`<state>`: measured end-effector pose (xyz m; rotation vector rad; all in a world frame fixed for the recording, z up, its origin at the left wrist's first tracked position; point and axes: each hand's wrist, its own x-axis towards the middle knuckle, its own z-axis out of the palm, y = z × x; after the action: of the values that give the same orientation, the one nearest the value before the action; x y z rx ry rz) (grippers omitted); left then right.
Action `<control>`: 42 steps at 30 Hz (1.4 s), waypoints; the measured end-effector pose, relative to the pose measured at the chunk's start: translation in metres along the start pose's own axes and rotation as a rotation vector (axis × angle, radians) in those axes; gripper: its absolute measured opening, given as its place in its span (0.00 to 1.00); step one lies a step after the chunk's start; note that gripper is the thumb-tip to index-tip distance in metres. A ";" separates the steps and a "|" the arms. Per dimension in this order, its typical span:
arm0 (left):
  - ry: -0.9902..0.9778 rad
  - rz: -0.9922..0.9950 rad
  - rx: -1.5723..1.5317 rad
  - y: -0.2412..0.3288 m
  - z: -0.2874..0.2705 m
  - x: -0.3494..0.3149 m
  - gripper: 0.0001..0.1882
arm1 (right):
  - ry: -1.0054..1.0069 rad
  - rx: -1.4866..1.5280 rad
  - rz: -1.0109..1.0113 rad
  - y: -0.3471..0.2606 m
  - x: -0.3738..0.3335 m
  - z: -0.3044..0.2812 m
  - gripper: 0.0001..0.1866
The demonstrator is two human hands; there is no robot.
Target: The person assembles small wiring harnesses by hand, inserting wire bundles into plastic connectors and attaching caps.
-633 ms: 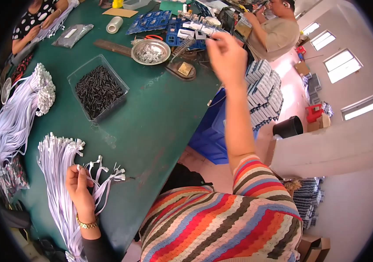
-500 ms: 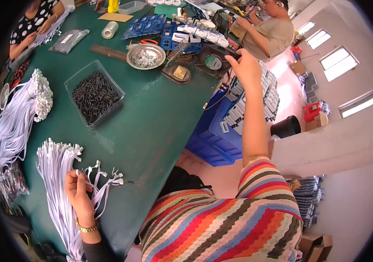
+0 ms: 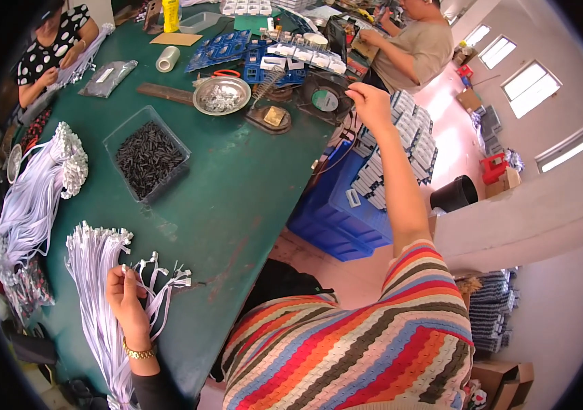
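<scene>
A white connector [image 3: 125,269] is pinched by the left hand [image 3: 127,299] over the cable bundle [image 3: 93,287] on the table [image 3: 237,178]. The right hand [image 3: 371,106] is raised, fingers curled, beside the black unit [image 3: 322,100]; whether anything is gripped there cannot be told.

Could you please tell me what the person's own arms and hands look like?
Both the left hand and the right hand are ungloved. A gold-coloured linked band circles the left wrist, below which a plain blackish sleeve covers the forearm. On the right, a short knitted sleeve striped red, orange, blue, dark and pale leaves the forearm bare.
</scene>
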<state>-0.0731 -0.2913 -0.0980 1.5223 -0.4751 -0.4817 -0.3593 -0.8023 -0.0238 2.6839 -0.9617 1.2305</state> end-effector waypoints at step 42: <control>-0.014 0.004 -0.004 0.003 0.003 0.002 0.03 | 0.174 0.472 -0.013 -0.177 -0.079 0.017 0.06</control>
<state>-0.0733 -0.2944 -0.0948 1.5149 -0.4873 -0.4900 -0.2893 -0.6226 -0.0524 2.8279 -0.7000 1.8533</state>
